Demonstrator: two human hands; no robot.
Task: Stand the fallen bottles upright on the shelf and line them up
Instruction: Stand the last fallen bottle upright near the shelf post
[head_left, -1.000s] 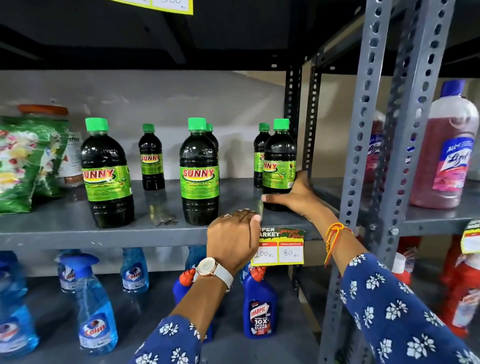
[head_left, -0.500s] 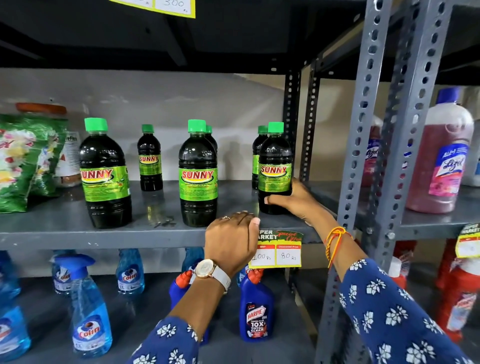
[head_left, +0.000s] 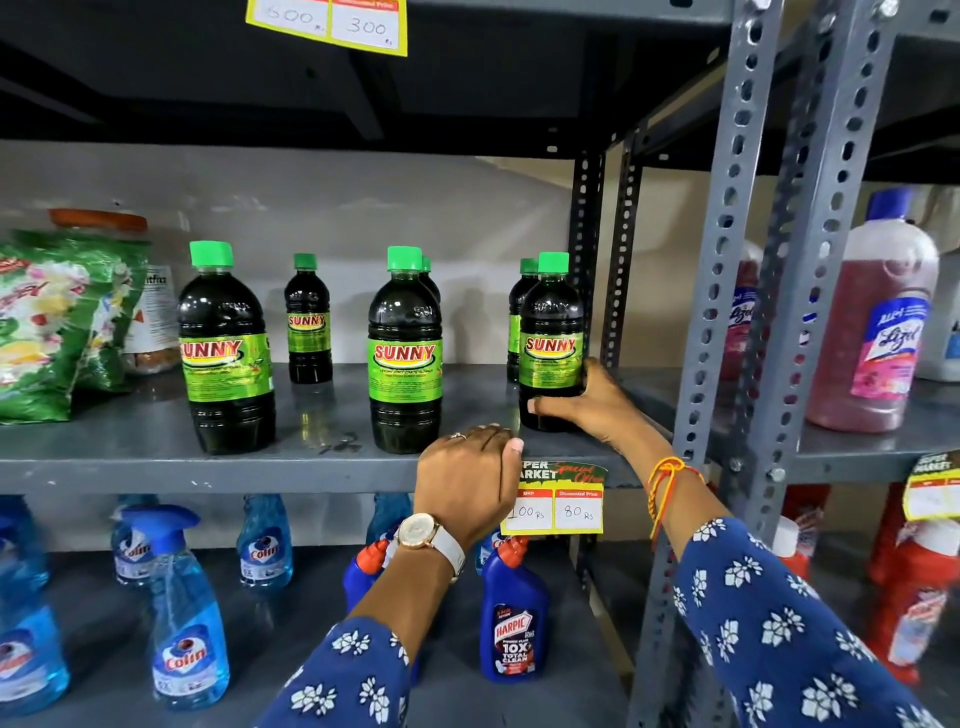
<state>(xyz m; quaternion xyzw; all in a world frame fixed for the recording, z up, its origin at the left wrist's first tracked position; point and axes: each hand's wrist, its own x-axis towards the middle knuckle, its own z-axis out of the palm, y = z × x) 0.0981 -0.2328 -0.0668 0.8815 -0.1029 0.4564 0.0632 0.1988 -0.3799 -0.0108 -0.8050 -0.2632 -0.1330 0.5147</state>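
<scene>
Several dark SUNNY bottles with green caps stand upright on the grey shelf (head_left: 130, 462). The front row holds a left bottle (head_left: 224, 348), a middle bottle (head_left: 405, 353) and a right bottle (head_left: 550, 343). Smaller-looking ones stand behind: one at the back left (head_left: 308, 319), one behind the middle bottle (head_left: 429, 283) and one behind the right bottle (head_left: 517, 312). My right hand (head_left: 587, 405) grips the lower part of the right front bottle. My left hand (head_left: 467, 483) rests on the shelf's front edge, fingers curled, holding nothing.
Green packets (head_left: 57, 322) and a jar lie at the shelf's left end. Perforated steel uprights (head_left: 727, 312) stand to the right, with pink Lizol bottles (head_left: 878, 322) beyond. Blue Colin sprays (head_left: 182, 623) and Harpic bottles (head_left: 514, 623) fill the lower shelf. A price tag (head_left: 558, 504) hangs from the edge.
My right hand has slid the right front bottle forward and a little left and turned it, so its label faces front. My left hand has stayed on the shelf edge.
</scene>
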